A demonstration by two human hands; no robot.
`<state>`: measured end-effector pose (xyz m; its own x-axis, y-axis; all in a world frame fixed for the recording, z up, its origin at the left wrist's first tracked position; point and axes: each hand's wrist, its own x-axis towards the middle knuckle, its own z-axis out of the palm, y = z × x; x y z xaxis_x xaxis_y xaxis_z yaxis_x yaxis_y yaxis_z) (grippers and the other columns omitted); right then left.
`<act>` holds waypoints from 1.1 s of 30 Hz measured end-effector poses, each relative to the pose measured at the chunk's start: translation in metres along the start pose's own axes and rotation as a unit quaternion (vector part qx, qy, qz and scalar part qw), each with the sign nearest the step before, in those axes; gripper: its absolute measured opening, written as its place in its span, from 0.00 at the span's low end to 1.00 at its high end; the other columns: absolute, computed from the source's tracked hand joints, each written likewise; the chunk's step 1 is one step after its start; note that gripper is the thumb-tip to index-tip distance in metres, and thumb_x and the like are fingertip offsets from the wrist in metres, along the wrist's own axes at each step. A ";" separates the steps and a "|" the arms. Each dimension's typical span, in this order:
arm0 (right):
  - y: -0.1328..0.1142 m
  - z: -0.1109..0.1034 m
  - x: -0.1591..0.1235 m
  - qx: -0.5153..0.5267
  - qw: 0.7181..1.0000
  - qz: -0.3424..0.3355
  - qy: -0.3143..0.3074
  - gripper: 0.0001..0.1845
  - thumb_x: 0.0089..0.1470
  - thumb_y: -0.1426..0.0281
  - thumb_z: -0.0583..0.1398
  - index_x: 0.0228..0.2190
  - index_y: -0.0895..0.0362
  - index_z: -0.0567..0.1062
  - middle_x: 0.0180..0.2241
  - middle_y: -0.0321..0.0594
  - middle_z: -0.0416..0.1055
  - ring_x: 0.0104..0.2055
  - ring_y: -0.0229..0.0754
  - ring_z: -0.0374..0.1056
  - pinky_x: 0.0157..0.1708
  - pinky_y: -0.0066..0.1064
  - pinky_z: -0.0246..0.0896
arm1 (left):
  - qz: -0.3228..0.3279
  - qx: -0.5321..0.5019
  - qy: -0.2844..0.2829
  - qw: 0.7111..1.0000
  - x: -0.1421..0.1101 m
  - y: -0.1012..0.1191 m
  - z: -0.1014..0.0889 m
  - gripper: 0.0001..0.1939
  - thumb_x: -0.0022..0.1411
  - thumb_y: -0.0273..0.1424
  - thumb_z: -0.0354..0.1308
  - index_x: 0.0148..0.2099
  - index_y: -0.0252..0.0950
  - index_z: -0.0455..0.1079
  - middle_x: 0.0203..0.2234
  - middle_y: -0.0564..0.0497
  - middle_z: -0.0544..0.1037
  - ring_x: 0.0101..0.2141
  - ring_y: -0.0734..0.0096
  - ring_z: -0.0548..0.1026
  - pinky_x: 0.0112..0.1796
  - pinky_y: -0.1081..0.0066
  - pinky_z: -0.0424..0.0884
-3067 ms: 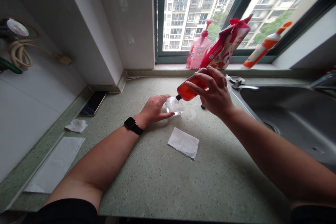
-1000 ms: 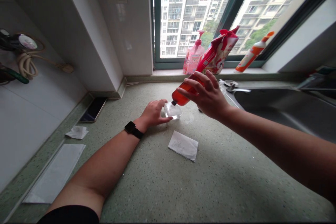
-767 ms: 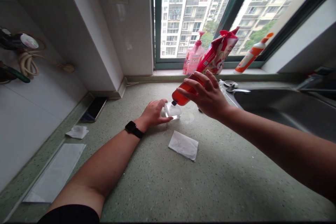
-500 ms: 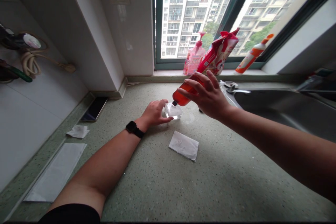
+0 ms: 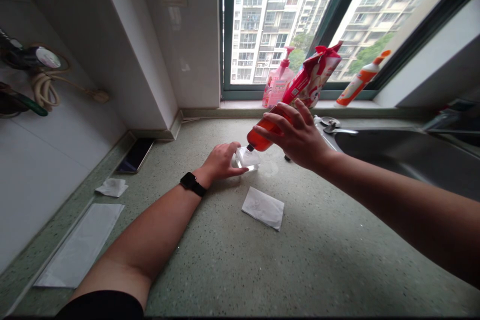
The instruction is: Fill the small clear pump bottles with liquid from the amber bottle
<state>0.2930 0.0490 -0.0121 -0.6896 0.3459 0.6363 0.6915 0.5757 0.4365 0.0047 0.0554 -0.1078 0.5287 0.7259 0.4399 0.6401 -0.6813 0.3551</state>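
My right hand (image 5: pixel 302 137) is closed around a bottle of red-orange liquid (image 5: pixel 262 136), tilted so its dark neck points down and to the left. The neck rests at the top of a small clear square container (image 5: pixel 248 158) standing on the counter. Thumb and fingers of my left hand (image 5: pixel 223 161) grip that container from its left side. Just in front of it lies a folded white paper towel (image 5: pixel 263 208). Whether liquid is flowing from the neck is too small to tell.
A phone (image 5: pixel 135 155), a crumpled tissue (image 5: pixel 112 187) and a flat white packet (image 5: pixel 80 245) lie at the left. On the sill stand a pink pump bottle (image 5: pixel 276 85), a red bag (image 5: pixel 313 77) and an orange-and-white bottle (image 5: pixel 358 82). A metal sink (image 5: pixel 397 152) is on the right.
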 end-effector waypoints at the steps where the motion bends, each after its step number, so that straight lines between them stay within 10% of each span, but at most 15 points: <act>1: 0.000 0.000 0.000 0.003 1.000 0.002 -0.002 0.35 0.67 0.77 0.61 0.67 0.33 0.70 0.66 0.36 0.72 0.73 0.58 0.62 0.78 0.65 0.46 | -0.001 0.002 -0.001 1.000 0.000 0.000 0.000 0.35 0.63 0.51 0.72 0.63 0.42 0.64 0.52 0.41 0.82 0.50 0.46 0.81 0.53 0.50 0.76; 33: -0.003 -0.007 0.008 0.024 0.999 0.012 -0.025 0.33 0.67 0.78 0.59 0.65 0.32 0.72 0.64 0.34 0.73 0.73 0.57 0.63 0.79 0.67 0.45 | 0.005 0.010 -0.001 1.000 -0.001 -0.001 0.001 0.37 0.63 0.53 0.71 0.64 0.41 0.64 0.53 0.40 0.82 0.51 0.45 0.81 0.54 0.47 0.75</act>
<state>0.2864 0.0448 -0.0039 -0.6836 0.3958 0.6132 0.6976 0.6013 0.3896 0.0040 0.0559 -0.1096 0.5359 0.7193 0.4421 0.6459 -0.6865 0.3340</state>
